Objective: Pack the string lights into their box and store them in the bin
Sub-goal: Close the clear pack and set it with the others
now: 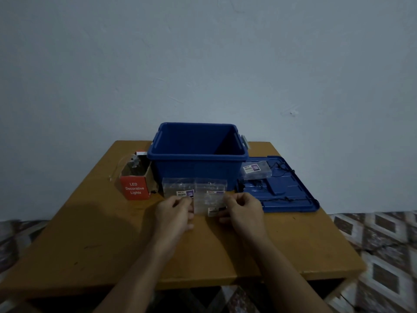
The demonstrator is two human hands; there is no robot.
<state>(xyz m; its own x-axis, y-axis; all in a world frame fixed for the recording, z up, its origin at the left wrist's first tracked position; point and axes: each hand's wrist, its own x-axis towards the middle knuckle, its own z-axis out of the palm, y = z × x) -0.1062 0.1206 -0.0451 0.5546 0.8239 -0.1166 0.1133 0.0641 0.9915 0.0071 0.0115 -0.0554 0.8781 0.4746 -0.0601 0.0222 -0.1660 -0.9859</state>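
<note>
A clear plastic box [209, 197] with small labels stands in front of the open blue bin [198, 154]; a second clear box [177, 188] sits just left of it. My left hand [174, 212] and my right hand [242, 210] grip the middle clear box from either side, fingers curled at its edges. A red carton marked "LED Decorative Lights" [135, 188] lies open at the left, with a thin wire trailing out. Another clear box [256, 169] and dark string lights [270, 190] rest on the blue bin lid [291, 199] at the right.
Everything sits on a wooden table [112, 233] against a plain wall. The bin stands at the table's back centre, its lid flat on the right side. A patterned floor shows past the table's left and right edges.
</note>
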